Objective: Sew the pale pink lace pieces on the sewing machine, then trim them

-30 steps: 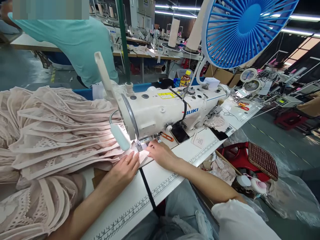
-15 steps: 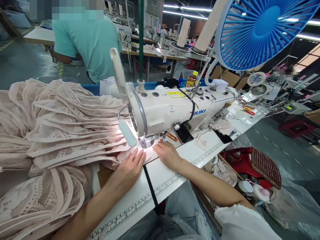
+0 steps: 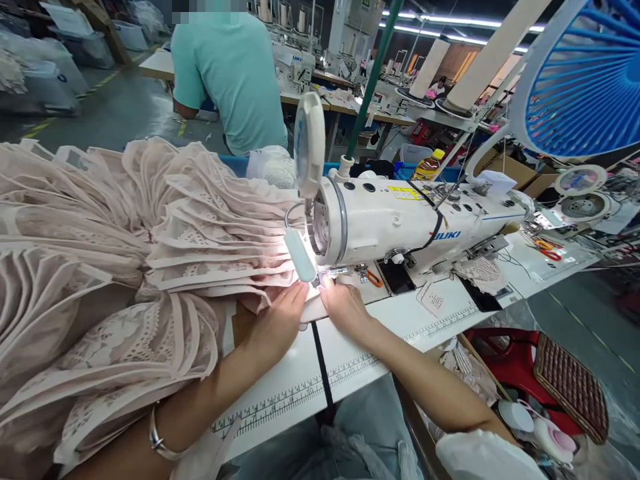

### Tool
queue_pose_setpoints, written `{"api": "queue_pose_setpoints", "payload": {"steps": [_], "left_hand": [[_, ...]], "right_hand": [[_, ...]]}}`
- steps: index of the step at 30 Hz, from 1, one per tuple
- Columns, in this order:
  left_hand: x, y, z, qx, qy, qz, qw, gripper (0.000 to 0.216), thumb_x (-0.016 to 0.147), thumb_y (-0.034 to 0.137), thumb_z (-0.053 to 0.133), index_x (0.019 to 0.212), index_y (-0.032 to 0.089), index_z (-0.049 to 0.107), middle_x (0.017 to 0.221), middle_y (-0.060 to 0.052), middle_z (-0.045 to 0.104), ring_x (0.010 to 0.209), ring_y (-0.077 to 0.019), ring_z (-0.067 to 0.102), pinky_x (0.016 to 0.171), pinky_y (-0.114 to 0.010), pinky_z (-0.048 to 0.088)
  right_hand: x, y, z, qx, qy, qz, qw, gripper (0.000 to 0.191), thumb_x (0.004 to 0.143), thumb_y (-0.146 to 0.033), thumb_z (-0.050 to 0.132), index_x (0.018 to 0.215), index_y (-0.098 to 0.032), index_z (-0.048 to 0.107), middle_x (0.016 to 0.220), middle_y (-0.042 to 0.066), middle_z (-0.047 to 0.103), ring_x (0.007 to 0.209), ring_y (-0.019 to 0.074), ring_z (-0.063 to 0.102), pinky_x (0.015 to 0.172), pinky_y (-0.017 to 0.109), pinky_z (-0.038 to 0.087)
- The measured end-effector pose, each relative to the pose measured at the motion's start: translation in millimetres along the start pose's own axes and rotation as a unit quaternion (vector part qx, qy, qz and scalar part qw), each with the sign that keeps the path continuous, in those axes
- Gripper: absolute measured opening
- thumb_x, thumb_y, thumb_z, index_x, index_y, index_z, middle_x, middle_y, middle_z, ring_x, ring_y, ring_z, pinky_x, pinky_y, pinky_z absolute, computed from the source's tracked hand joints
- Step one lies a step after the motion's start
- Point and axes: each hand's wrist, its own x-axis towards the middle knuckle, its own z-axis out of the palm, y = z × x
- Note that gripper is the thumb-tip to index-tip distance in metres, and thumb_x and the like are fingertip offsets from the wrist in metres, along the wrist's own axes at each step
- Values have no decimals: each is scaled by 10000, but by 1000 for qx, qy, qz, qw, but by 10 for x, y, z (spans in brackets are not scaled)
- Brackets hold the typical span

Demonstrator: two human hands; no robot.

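A pale pink fabric piece [image 3: 316,309] lies under the head of a white sewing machine [image 3: 375,223], in the light of its lamp. My left hand [image 3: 283,319] presses its close-held fingers on the fabric's left side, near the needle area. On the right side, my right hand [image 3: 346,308] has its bent fingers on the same fabric, fingertips close to the presser foot. The thumbs and the fabric's far edge are partly hidden. Left of the machine, a large heap of pale pink lace fabric pieces [image 3: 210,220] reaches up to my left hand.
Orange-handled snips [image 3: 373,278] and a dark phone [image 3: 397,277] lie by the machine bed. A ruler strip [image 3: 280,400] runs along the table's front edge. A blue fan [image 3: 590,80] hangs upper right. A person in a teal shirt [image 3: 233,73] sits ahead. A red chair [image 3: 515,360] stands right.
The view has swung left, so the machine sits further right. Both hands have come closer together at the needle; the left fingers, flatter before, now reach further toward it.
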Motion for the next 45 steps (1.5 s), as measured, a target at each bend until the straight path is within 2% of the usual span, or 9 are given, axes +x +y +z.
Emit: {"api": "queue_pose_setpoints", "payload": {"steps": [4,9,20,24,27,34,38,42,45], "left_hand": [[-40,95,26,-96,37,-15,995,388,931,115,354,1218,123,617,1229,-88,665,1177,-175,609,1006,-346,537],[-115,189,60,38,8,112,993,514,847,-44,283,1267,47,563,1312,-132,604,1297,-211,510,1056,-358,487],[-52,193,41,138,-65,119,981,472,873,-5,320,1294,10,531,1334,-181,571,1325,-282,472,1095,-417,418],[-40,175,72,133,-32,121,983,435,901,23,311,1277,13,529,1304,-185,588,1287,-258,511,1055,-386,447],[-35,153,92,136,5,131,982,425,906,30,283,1255,9,525,1285,-185,594,1250,-240,539,1047,-369,452],[-12,123,65,30,-9,79,996,369,932,73,259,1180,104,531,1200,-135,587,1176,-209,534,1027,-408,449],[46,103,-28,69,-13,41,997,282,880,47,338,980,112,593,1015,-125,613,972,-231,578,849,-397,491],[114,104,-79,59,-11,89,994,210,859,38,426,830,125,615,778,-60,614,751,-188,545,718,-342,481],[123,134,-40,17,25,118,993,217,874,49,444,940,102,644,844,-67,651,853,-185,565,825,-354,491]], "right_hand": [[-63,-32,51,28,23,23,999,204,962,-240,363,1069,-140,505,831,88,683,756,218,642,613,273,335],[-78,23,74,50,28,19,998,178,933,-256,403,1021,-146,511,822,74,673,704,202,612,573,272,246],[-87,66,36,68,15,1,998,211,965,-210,323,1015,-138,515,817,80,661,712,203,599,610,277,315],[-142,240,38,156,37,-109,981,177,949,-247,431,1041,-132,530,973,102,629,885,194,597,757,298,454],[-196,371,129,195,130,-212,949,282,919,-281,541,1159,-133,534,1189,140,556,1121,209,519,955,364,462],[-192,309,293,92,205,-237,945,323,977,-234,436,1251,-125,568,1201,126,601,1100,208,518,1041,421,427],[-160,205,278,47,205,-196,958,322,968,-280,467,1199,-102,602,1145,143,600,1093,235,504,985,401,449],[-140,200,244,-20,198,-175,964,348,964,-108,357,1199,-119,613,1086,135,618,1046,229,518,889,355,461],[-116,247,202,-36,170,-209,962,390,972,-83,302,1211,-101,609,1100,128,637,1064,221,528,927,358,444]]}}
